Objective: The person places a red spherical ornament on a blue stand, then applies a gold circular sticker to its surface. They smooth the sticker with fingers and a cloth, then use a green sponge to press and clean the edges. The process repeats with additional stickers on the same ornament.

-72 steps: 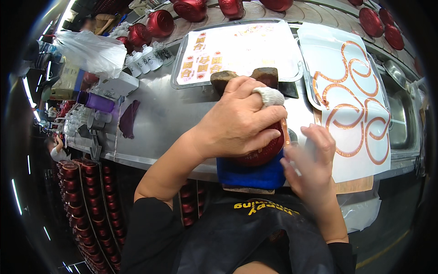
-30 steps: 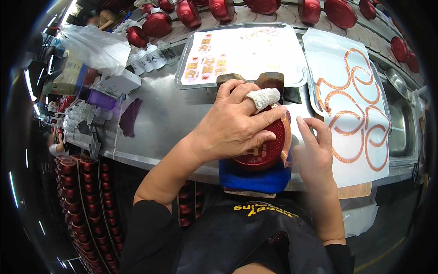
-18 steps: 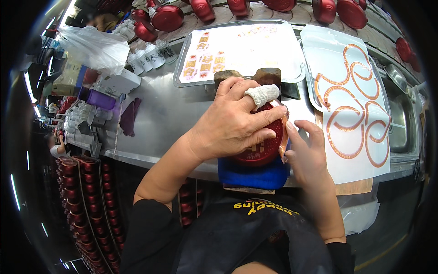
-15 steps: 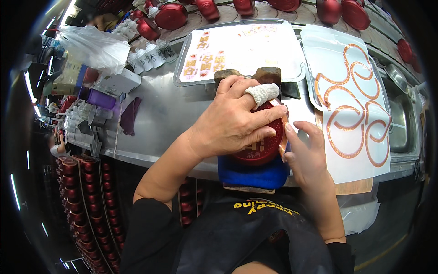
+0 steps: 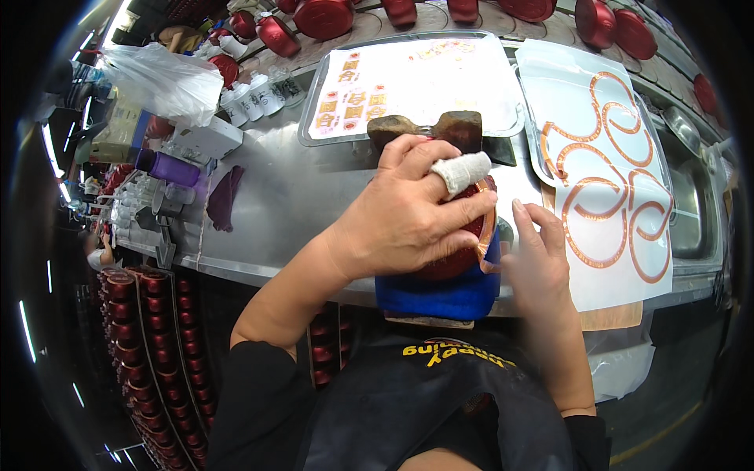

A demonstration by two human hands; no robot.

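My left hand (image 5: 412, 200) grips a round red metal vessel (image 5: 452, 267) from above, its index finger and thumb reaching toward the vessel's right side. A white cloth sleeve (image 5: 462, 173) wraps one finger. Along that side curves a copper-orange decal strip (image 5: 488, 229), its lower end standing off the vessel. Just right of the strip, my right hand (image 5: 542, 255) has its fingers apart; motion blurs the thumb. The vessel lies on a blue cloth (image 5: 436, 297), in front of a dark notched block (image 5: 459, 129). My left hand covers much of the vessel.
A tray (image 5: 308, 129) with a printed decal sheet (image 5: 432, 86) lies behind the block. To the right is a white sheet of curved orange strips (image 5: 605, 212), near a sink (image 5: 695, 224). Red vessels (image 5: 322, 20) line the back; a purple bottle (image 5: 169, 167) stands left.
My right hand has come slightly away from the vessel, blurring as it moves. The strip's lower end now bends outward. My left fingers have shifted a little, and the red vessels at the back have moved right.
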